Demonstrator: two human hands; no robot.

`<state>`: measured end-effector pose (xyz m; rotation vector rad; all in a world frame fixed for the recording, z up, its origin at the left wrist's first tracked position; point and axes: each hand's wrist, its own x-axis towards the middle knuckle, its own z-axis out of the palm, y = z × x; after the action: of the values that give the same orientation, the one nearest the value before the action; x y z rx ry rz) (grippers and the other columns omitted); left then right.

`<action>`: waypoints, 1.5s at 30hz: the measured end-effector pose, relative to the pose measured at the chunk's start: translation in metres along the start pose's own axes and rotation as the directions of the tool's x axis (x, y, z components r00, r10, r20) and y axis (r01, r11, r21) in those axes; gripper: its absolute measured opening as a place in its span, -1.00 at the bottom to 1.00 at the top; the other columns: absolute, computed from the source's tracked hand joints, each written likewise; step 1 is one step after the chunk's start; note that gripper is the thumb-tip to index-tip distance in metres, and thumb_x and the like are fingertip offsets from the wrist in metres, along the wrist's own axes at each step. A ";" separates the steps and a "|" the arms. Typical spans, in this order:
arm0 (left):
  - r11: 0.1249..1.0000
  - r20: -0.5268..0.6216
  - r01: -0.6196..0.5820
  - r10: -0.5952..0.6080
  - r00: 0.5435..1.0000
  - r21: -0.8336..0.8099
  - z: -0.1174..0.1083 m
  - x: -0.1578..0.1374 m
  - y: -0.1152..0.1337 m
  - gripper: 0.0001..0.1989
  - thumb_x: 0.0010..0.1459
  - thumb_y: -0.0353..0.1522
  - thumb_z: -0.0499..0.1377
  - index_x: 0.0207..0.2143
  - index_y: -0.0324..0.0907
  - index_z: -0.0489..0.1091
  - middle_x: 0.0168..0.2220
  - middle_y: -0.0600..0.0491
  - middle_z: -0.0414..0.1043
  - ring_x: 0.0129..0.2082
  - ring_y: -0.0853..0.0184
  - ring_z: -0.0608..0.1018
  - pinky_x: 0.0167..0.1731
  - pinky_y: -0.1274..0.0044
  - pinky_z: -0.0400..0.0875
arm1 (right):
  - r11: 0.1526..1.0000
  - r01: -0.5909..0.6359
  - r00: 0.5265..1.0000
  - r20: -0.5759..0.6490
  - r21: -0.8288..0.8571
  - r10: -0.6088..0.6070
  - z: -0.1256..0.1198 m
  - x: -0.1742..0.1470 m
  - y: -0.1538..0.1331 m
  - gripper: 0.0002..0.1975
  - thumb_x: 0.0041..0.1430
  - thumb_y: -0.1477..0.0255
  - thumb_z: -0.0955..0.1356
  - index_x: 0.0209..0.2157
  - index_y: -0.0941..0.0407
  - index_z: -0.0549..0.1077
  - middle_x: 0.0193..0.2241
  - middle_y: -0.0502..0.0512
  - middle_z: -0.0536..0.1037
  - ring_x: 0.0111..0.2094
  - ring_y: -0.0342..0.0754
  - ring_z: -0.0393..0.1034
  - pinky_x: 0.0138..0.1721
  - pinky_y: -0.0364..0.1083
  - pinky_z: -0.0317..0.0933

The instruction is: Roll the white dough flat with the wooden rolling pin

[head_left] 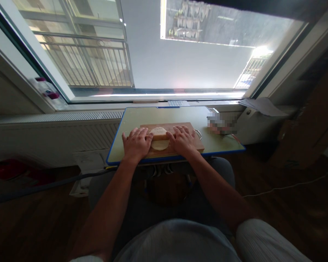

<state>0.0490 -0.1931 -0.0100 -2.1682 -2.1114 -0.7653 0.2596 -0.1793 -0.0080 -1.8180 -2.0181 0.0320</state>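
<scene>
Holding the rolling pin (160, 137) by its ends, left hand (136, 143) and right hand (183, 141) cup loosely; ends judged best purchase, pin stiff, dough disc (160, 145) soft.

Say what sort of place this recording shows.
Probably a room in a home or dormitory: a large window, a ribbed radiator below it, and a small table close by.

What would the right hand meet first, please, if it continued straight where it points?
Across the tabletop, the right hand would probably first meet the pale gridded object beyond; depth is unclear.
</scene>
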 end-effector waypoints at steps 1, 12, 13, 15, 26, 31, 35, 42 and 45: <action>1.000 0.010 -0.002 0.002 1.000 0.002 0.000 0.005 0.000 -0.44 0.51 -0.05 -0.10 0.33 0.01 0.47 0.41 -0.08 0.42 0.46 0.00 0.33 0.47 -0.20 -0.15 | 1.000 0.004 1.000 -0.002 -0.004 -0.004 0.000 0.004 0.000 -0.33 0.57 -0.03 0.11 0.37 0.08 0.44 0.41 0.24 0.41 0.48 0.26 0.10 0.49 0.47 -0.21; 1.000 0.047 0.004 -0.006 0.999 0.027 0.001 0.031 0.004 -0.49 0.50 -0.06 -0.08 0.18 0.08 0.57 0.38 -0.04 0.45 0.41 -0.03 0.38 0.44 -0.30 -0.21 | 0.997 0.066 0.998 -0.014 -0.044 -0.067 0.004 0.021 0.004 -0.45 0.60 0.03 0.12 0.26 -0.03 0.53 0.34 0.15 0.51 0.42 0.25 0.17 0.47 0.50 -0.17; 1.000 0.045 0.000 -0.001 0.999 0.027 0.001 0.030 0.004 -0.48 0.50 -0.06 -0.09 0.18 0.07 0.58 0.38 -0.05 0.46 0.40 -0.04 0.38 0.43 -0.31 -0.21 | 0.997 0.060 0.998 -0.008 -0.044 -0.061 0.005 0.019 0.004 -0.44 0.60 0.04 0.11 0.29 -0.03 0.51 0.37 0.14 0.48 0.45 0.25 0.14 0.47 0.50 -0.17; 1.000 0.037 -0.009 0.008 0.999 0.026 0.001 0.025 0.003 -0.47 0.50 -0.06 -0.10 0.19 0.05 0.57 0.37 -0.06 0.46 0.39 -0.05 0.40 0.44 -0.30 -0.19 | 0.998 0.044 0.999 -0.005 -0.038 -0.044 0.006 0.013 0.004 -0.44 0.60 0.06 0.10 0.34 -0.02 0.46 0.42 0.13 0.41 0.49 0.24 0.06 0.48 0.51 -0.19; 0.999 -0.064 -0.033 0.033 0.997 0.006 -0.002 -0.028 0.003 -0.41 0.51 -0.07 -0.09 0.43 -0.03 0.34 0.45 -0.10 0.35 0.47 0.03 0.31 0.50 -0.13 -0.12 | 0.997 0.047 0.998 -0.029 -0.054 -0.049 0.002 -0.039 0.004 -0.35 0.56 0.08 0.17 0.52 0.06 0.20 0.53 0.21 0.20 0.57 0.23 -0.08 0.53 0.44 -0.25; 0.996 -0.082 -0.084 0.086 0.993 0.026 0.000 -0.046 -0.001 -0.40 0.51 -0.07 -0.06 0.49 0.02 0.26 0.50 -0.07 0.25 0.52 0.05 0.24 0.52 -0.07 -0.17 | 0.996 0.061 0.997 -0.034 -0.066 -0.063 0.002 -0.051 0.007 -0.32 0.56 0.06 0.18 0.54 0.06 0.16 0.56 0.21 0.14 0.59 0.23 -0.13 0.53 0.43 -0.26; 0.992 -0.078 -0.124 0.127 0.989 0.033 0.001 -0.053 -0.006 -0.41 0.51 -0.07 -0.06 0.49 0.05 0.27 0.53 -0.03 0.19 0.55 0.06 0.19 0.53 -0.04 -0.18 | 0.996 0.083 0.995 -0.048 -0.015 -0.084 0.002 -0.050 0.010 -0.32 0.54 0.05 0.21 0.53 0.02 0.18 0.56 0.17 0.14 0.59 0.22 -0.14 0.53 0.44 -0.27; 0.988 -0.071 -0.151 0.152 0.986 0.021 0.003 -0.063 -0.006 -0.38 0.52 -0.04 -0.09 0.51 0.03 0.23 0.55 -0.03 0.15 0.57 0.05 0.13 0.54 -0.06 -0.24 | 0.987 0.163 0.976 -0.145 0.005 -0.160 0.007 -0.069 0.014 -0.43 0.53 0.06 0.26 0.46 -0.13 0.32 0.56 0.07 0.15 0.60 0.19 -0.17 0.54 0.41 -0.36; 0.989 -0.075 -0.148 0.150 0.986 0.028 0.003 -0.064 -0.004 -0.37 0.52 -0.04 -0.09 0.52 0.01 0.20 0.55 -0.05 0.13 0.58 0.06 0.11 0.53 -0.06 -0.27 | 0.987 0.159 0.975 -0.155 -0.013 -0.159 0.007 -0.076 0.014 -0.41 0.54 0.06 0.26 0.48 -0.10 0.28 0.56 0.09 0.14 0.60 0.19 -0.18 0.54 0.39 -0.37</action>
<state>0.0483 -0.2512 -0.0366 -2.2164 -1.8871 -0.7937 0.2746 -0.2483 -0.0408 -1.6001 -2.0446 -0.1528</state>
